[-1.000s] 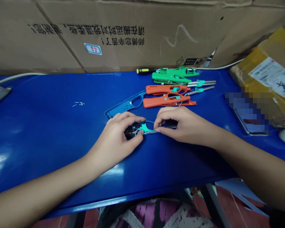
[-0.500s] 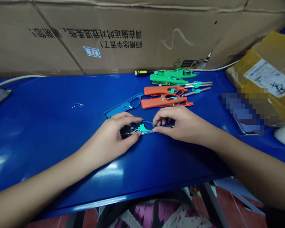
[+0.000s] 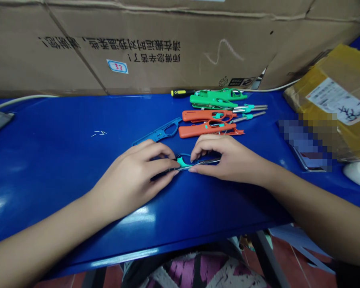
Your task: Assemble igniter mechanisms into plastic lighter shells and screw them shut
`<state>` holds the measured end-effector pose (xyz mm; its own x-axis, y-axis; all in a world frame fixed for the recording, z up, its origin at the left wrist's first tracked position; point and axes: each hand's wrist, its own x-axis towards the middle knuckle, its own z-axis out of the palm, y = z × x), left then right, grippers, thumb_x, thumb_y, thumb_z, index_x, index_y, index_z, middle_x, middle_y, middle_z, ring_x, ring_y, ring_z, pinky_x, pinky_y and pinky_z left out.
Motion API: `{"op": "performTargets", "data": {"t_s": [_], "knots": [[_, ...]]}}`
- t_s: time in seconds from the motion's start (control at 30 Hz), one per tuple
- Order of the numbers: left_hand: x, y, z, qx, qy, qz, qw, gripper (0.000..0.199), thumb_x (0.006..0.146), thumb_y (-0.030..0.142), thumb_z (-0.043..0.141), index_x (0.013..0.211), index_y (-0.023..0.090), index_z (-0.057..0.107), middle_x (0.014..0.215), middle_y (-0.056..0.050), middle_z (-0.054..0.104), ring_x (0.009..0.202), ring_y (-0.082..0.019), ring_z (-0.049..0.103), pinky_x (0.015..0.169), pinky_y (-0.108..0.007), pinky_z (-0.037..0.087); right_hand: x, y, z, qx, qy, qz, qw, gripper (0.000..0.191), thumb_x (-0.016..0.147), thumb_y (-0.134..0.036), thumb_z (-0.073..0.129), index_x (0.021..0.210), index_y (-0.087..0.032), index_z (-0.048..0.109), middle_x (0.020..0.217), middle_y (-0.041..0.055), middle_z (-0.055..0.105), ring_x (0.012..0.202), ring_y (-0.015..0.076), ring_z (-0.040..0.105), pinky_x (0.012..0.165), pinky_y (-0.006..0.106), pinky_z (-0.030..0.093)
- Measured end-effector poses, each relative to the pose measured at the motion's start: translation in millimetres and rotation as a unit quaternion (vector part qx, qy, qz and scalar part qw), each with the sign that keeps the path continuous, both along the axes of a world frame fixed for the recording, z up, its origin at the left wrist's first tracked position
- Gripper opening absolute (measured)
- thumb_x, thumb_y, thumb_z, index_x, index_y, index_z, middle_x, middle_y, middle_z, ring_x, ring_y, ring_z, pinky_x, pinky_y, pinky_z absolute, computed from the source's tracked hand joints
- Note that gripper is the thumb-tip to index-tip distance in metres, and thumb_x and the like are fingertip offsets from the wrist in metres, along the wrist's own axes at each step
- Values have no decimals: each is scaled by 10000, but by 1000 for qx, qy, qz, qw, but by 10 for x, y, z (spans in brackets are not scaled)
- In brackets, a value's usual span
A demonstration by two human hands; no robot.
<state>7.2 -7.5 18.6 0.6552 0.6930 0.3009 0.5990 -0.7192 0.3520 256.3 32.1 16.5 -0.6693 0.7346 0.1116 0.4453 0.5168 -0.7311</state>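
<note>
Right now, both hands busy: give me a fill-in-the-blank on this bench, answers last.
1. The left hand and right hand hold an open plastic casing coloured ____.
2. The two plastic casings nearest the black-and-yellow tool handle are ____.
3. The white, blue-bordered sticker on the brown cardboard box reads ____.
Missing words: blue; green; 33.

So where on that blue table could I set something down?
The widest bare stretch of table runs from the white slivers to the left forearm. Another lies between the left hand and right hand and the near edge. Crowded: beyond the hands, with blue shell, orange casings, green casings and screwdriver before the cardboard box.
</note>
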Motion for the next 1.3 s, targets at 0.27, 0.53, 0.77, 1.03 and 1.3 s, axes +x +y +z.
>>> {"op": "performTargets", "data": {"t_s": [0.27, 0.53, 0.77, 1.03, 1.3], "knots": [[53, 21, -125, 30, -2, 3, 1000, 174, 978, 249, 588, 995, 193, 752, 1035, -79, 704, 907, -207, 641, 819, -353, 520, -48, -14, -113, 4, 11, -12, 1000, 57, 826, -118, 696, 831, -172, 679, 790, -6, 657, 718, 105, 571, 675, 224, 471], [45, 25, -152, 23, -9, 17, 1000, 165, 985, 255, 580, 963, 184, 728, 1013, -73, 709, 900, -204, 634, 827, -351, 519, -28, -5, -124, 54, 21, 38, 998, 14, 878, -177, 690, 876, -176, 676, 825, 18, 650, 766, 125, 600, 707, 244, 479], [53, 14, -146, 21, -11, 19, 1000, 140, 984, 226, 574, 975, 160, 698, 1022, -82, 708, 913, -212, 629, 836, -363, 519, -3, 22, -116, 84, 1, 68, 994, 39, 913, -206, 675, 902, -169, 683, 878, 37, 679, 829, 147, 613, 769, 278, 475], [73, 0, -129, 9, -20, 22, 1000, 151, 969, 205, 580, 946, 150, 719, 1027, -92, 702, 918, -221, 625, 841, -377, 519, -6, 19, -90, 83, -9, 64, 994, 76, 897, -123, 647, 896, -173, 704, 878, 35, 686, 838, 149, 621, 784, 286, 480], [87, -3, -164, -5, -41, 43, 998, 135, 943, 224, 610, 916, 157, 724, 1007, -85, 687, 923, -224, 615, 841, -376, 517, -48, -15, -113, 25, 28, 22, 999, 93, 830, -82, 664, 884, -152, 693, 847, 12, 649, 777, 110, 600, 713, 221, 489]]}}
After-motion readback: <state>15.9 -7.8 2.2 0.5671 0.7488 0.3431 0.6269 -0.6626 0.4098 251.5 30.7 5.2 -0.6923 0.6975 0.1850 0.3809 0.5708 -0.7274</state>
